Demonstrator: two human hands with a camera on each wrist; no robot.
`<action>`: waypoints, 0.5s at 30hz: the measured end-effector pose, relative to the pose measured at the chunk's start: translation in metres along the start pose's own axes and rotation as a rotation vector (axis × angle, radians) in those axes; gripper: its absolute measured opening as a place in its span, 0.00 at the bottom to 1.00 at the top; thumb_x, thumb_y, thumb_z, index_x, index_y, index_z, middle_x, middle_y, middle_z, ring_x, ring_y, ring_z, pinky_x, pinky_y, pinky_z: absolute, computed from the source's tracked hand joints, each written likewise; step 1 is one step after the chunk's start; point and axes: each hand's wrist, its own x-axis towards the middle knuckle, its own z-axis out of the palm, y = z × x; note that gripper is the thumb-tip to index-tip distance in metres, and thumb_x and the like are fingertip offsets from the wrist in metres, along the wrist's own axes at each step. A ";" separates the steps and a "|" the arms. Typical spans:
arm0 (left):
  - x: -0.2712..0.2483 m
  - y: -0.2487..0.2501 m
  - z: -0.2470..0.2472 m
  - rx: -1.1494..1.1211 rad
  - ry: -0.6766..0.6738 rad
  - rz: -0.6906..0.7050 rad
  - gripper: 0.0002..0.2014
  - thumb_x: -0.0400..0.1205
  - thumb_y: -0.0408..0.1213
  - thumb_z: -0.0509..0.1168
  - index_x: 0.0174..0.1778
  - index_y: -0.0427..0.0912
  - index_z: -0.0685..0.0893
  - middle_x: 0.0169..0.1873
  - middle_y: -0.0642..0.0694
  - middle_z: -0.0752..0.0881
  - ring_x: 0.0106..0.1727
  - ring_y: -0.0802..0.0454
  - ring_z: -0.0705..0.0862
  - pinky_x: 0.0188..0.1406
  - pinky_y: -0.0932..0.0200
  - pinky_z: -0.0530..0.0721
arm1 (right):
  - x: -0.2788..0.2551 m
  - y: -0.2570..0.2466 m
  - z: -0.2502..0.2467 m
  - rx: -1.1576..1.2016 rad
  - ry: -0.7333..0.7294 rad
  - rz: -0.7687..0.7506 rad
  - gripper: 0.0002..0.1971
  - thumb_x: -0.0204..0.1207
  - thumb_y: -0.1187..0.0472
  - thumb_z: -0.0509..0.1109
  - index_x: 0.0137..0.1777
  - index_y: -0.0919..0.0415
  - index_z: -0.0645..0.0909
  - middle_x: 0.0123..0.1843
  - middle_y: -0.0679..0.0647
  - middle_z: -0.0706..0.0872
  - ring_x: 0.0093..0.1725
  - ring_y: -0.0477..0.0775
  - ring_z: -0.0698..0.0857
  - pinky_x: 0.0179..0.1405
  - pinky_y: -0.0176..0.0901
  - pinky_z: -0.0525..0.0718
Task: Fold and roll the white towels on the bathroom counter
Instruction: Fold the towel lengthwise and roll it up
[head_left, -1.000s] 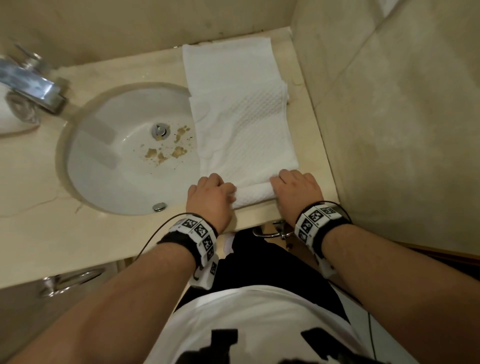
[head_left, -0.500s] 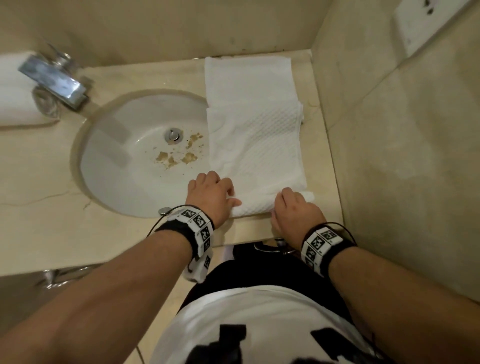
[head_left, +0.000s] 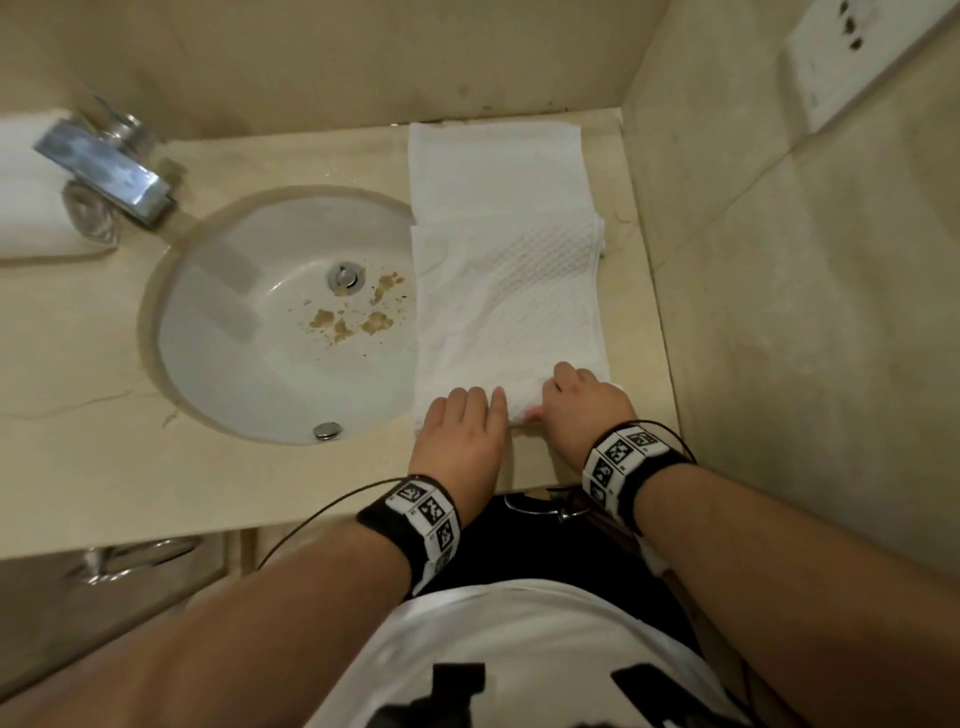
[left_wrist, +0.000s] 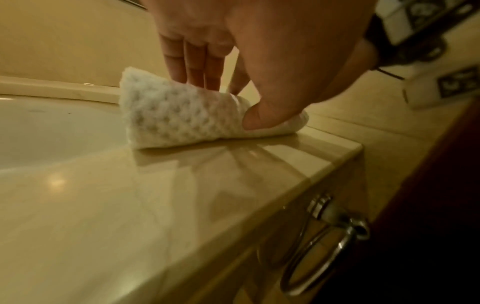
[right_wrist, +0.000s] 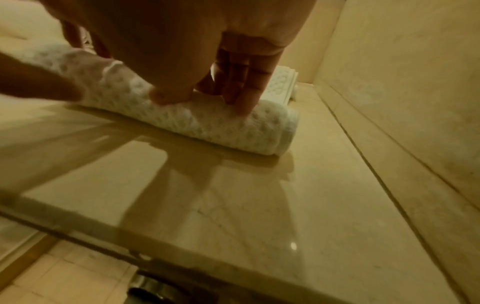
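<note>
A white waffle-weave towel (head_left: 509, 291) lies folded into a long strip on the beige counter (head_left: 104, 467), running from the back wall toward me, right of the sink. Its near end is wound into a small roll (left_wrist: 176, 119) (right_wrist: 207, 131). My left hand (head_left: 462, 421) (left_wrist: 231, 102) grips the roll's left part, fingers on top and thumb against the near side. My right hand (head_left: 582, 400) (right_wrist: 205, 100) grips the right part the same way. The two hands sit close together.
A white sink basin (head_left: 234, 364) with brown debris near the drain lies left of the towel. A chrome faucet (head_left: 104, 166) and another rolled white towel (head_left: 26, 208) are at far left. A tiled wall (head_left: 779, 338) bounds the counter on the right. A chrome drawer handle (left_wrist: 324, 246) hangs below the front edge.
The roll has moved away from the counter's front edge along the strip. Both hands followed it forward, and the right hand shifted left, closer to the left hand.
</note>
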 end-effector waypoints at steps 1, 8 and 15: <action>-0.003 0.001 0.004 0.014 -0.024 0.008 0.33 0.72 0.32 0.60 0.77 0.29 0.75 0.59 0.32 0.81 0.57 0.31 0.80 0.61 0.37 0.79 | 0.002 0.002 0.000 0.033 0.004 0.002 0.15 0.87 0.49 0.62 0.59 0.60 0.80 0.61 0.55 0.76 0.58 0.57 0.79 0.43 0.49 0.78; -0.006 0.003 0.024 -0.033 -0.171 -0.042 0.50 0.82 0.54 0.59 0.88 0.33 0.36 0.87 0.29 0.49 0.88 0.30 0.46 0.84 0.37 0.27 | 0.003 0.008 0.001 0.158 0.124 -0.060 0.21 0.79 0.42 0.68 0.56 0.60 0.74 0.52 0.58 0.80 0.46 0.60 0.83 0.35 0.51 0.81; 0.020 0.000 0.011 -0.102 -0.244 -0.124 0.52 0.80 0.60 0.58 0.89 0.39 0.34 0.88 0.35 0.45 0.89 0.35 0.42 0.85 0.39 0.28 | -0.020 0.000 0.039 0.022 0.392 -0.095 0.24 0.72 0.63 0.66 0.69 0.68 0.78 0.58 0.66 0.78 0.54 0.68 0.78 0.52 0.60 0.77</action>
